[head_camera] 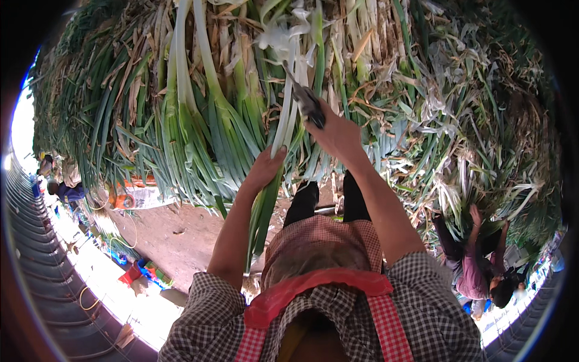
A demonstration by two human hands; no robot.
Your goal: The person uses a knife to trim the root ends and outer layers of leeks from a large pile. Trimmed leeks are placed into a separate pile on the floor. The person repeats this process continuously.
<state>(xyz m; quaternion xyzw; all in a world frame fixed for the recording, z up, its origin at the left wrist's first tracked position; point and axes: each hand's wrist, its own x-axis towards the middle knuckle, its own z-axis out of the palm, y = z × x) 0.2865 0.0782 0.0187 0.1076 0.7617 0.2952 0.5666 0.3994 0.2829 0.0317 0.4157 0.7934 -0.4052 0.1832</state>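
My left hand is closed around a large Welsh onion, its thumb on the pale stalk. Green leaves hang below the fist, and the white end points away from me. In my right hand is a dark hand tool with a slim tip, which looks like an air blow gun. The tip lies right beside the white stalk. Loose, whitish skin is blurred around the far end of the stalk. Several cleaner onions lie to the left on the heap.
A large heap of unpeeled onions spans the space before me. Peeled skins and leaves cover its right side. Another person works at lower right, hands among onions. A printed sack lies at left on the dirt floor.
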